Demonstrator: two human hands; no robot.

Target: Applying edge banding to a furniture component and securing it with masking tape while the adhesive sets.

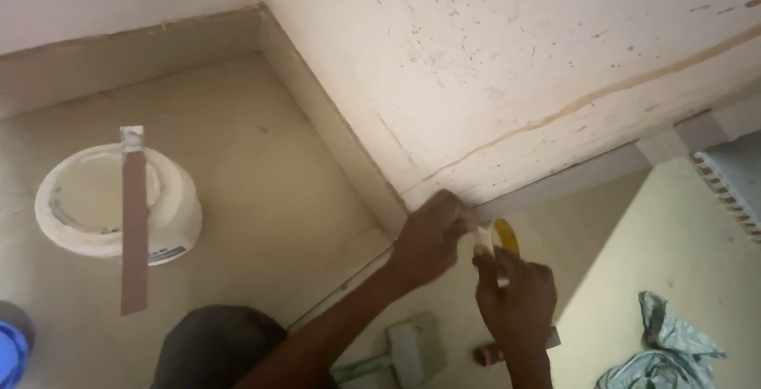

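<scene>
The left hand (432, 234) is pressed flat against the foot of the wall (555, 48), its fingers laid together over the corner where the skirting (333, 131) turns; whether anything is pinched beneath them cannot be told. The right hand (515, 298) is held just beside it, lower and nearer the camera, and is clamped around a roll of masking tape (501, 240), whose yellow inner ring is seen above the knuckles; a pale strip of tape is drawn from the roll toward the left hand's fingers. The two hands are close but not touching.

A grey band of skirting or tape (571, 183) is seen running rightward from the left hand along the wall's base; the wall above it is marked by dark specks and a long brownish streak (602, 95).

Beneath the forearms, a brush with a pale head (408, 353) is lying on the floor (261, 199), and a reddish handle end (485, 354) is partly hidden by the right wrist. A crumpled grey cloth (662, 349) is lying well to the right.

Well apart to the left, a white bucket (162, 210) is standing open, with a flat brown stick (133, 222) laid across its rim; a blue object (12, 353) is cut off at the lower left edge. A dark rounded shape (214, 345), possibly the person's knee, is seen at the bottom.
</scene>
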